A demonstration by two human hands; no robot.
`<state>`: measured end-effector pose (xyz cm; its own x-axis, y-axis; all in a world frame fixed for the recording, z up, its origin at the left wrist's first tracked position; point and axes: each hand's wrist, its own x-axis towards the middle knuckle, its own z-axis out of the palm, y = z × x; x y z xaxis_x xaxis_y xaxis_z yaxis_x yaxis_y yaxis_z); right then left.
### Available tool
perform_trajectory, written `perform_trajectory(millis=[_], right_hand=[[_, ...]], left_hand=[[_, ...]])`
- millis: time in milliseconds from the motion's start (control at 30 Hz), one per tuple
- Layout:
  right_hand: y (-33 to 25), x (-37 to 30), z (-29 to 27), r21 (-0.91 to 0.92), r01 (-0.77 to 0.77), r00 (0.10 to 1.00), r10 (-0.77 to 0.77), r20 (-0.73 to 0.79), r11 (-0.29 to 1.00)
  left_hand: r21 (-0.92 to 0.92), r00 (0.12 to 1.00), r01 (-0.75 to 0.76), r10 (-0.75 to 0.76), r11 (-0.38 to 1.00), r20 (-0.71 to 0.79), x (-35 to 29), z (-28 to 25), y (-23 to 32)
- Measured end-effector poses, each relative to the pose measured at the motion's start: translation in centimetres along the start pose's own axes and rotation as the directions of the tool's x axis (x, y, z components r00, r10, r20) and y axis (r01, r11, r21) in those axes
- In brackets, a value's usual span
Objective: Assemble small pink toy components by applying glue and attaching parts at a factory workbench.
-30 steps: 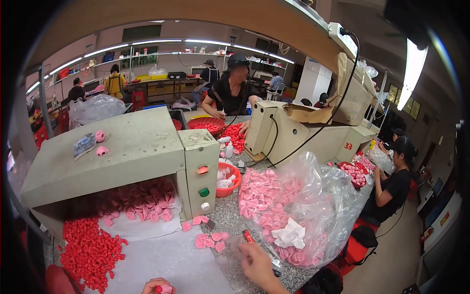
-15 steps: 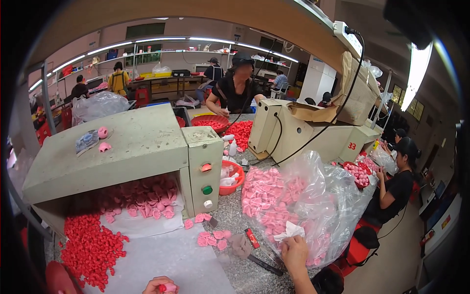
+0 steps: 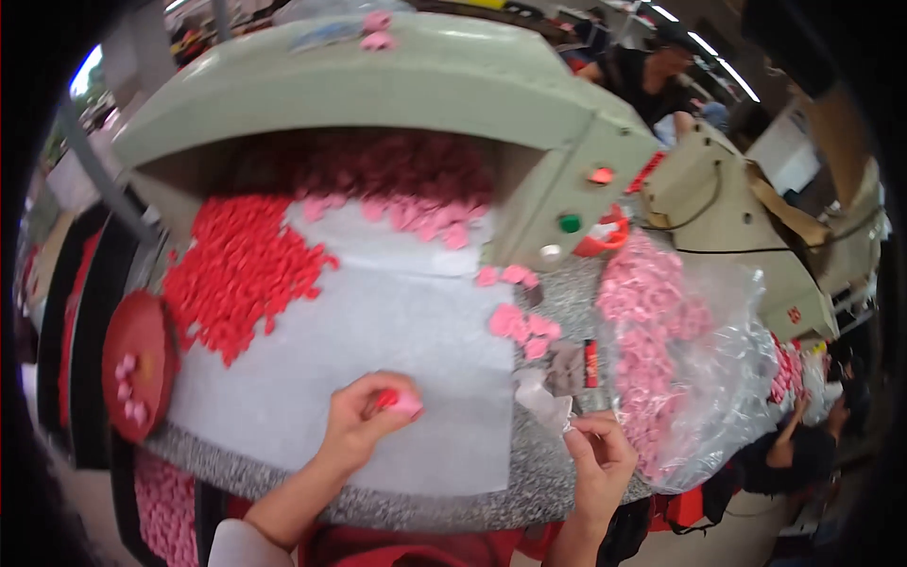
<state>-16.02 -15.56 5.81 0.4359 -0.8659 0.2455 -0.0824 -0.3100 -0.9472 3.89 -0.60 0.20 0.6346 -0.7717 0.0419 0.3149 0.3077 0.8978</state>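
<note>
tissue [image 3: 546,402] has come off the clear bag [image 3: 718,354], now pinched between the right hand's [image 3: 603,458] thumb and fingers, left of the bag. the left hand's [image 3: 357,423] fingers curl round a pink piece [image 3: 407,404] with a red part [image 3: 387,398], above the white sheet [image 3: 378,331].

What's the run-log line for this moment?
left hand: holds pink-and-red piece | right hand: pinches white scrap | red pieces: heaped at white sheet's left side

The piece [image 3: 406,403] is pink and red, scrap [image 3: 544,401] white, tabletop [image 3: 559,487] speckled grey.
</note>
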Motion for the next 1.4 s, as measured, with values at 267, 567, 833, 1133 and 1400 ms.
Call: perform_trajectory(millis=[267,567,833,1133,1400], right_hand=[[-0.6,-0.7,8.0,0.191,-0.038,0.923,-0.039,0.384,0.981],[-0.7,-0.4,11.1,-0.013,0.511,0.753,-0.44,0.489,0.86],[-0.4,-0.9,10.1,-0.034,0.546,0.762,-0.48,0.436,0.837],[1.0,0.0,10.8,0.065,0.615,0.618,-0.531,0.58,0.786],[-0.1,2.2,8.4,-0.057,0.221,0.921,-0.189,0.342,0.974]], left_hand=[[-0.077,0.993,-0.039,0.047,0.996,0.104,-1.2,-2.5,-0.2],[-0.12,0.974,0.224,-0.225,0.967,0.003,-1.0,-1.9,0.0],[-0.225,0.964,0.262,-0.263,0.939,0.023,-1.7,-1.0,0.0],[-0.165,0.974,0.083,-0.115,0.983,-0.194,-1.3,-2.2,-0.3],[0.025,0.986,-0.153,0.154,0.988,-0.065,0.3,-1.8,0.7]])
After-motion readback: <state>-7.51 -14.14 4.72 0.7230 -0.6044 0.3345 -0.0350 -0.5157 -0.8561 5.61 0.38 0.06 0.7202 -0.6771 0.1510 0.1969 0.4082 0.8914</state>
